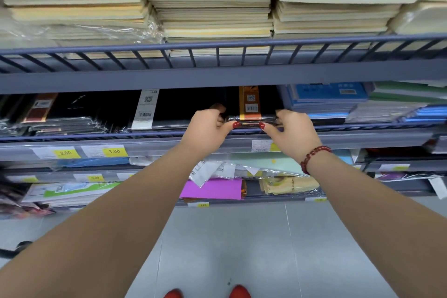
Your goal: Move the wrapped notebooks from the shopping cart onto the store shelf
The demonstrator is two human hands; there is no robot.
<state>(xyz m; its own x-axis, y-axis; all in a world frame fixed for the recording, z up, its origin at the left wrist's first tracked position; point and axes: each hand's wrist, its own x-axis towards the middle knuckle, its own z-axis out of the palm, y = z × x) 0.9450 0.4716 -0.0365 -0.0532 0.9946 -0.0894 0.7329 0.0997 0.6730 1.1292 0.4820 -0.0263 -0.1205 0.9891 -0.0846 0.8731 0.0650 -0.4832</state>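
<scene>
The person is gripping the wrapped black notebooks [251, 117] at both front corners, left hand [208, 126] and right hand [294, 128] curled round them, seating them on the middle store shelf [362, 135] (just behind its front rail), ideally pushing evenly to stay square.

Around one wrapped notebook pack [251, 117]: one left hand [208, 126], one right hand [292, 128], one white barcode strip [145, 109] to its left, one bead bracelet [313, 157] lower right, two red shoes [239, 291] below.

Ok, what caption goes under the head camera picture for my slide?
Left hand and right hand grip a wrapped notebook pack on the store shelf.
</scene>
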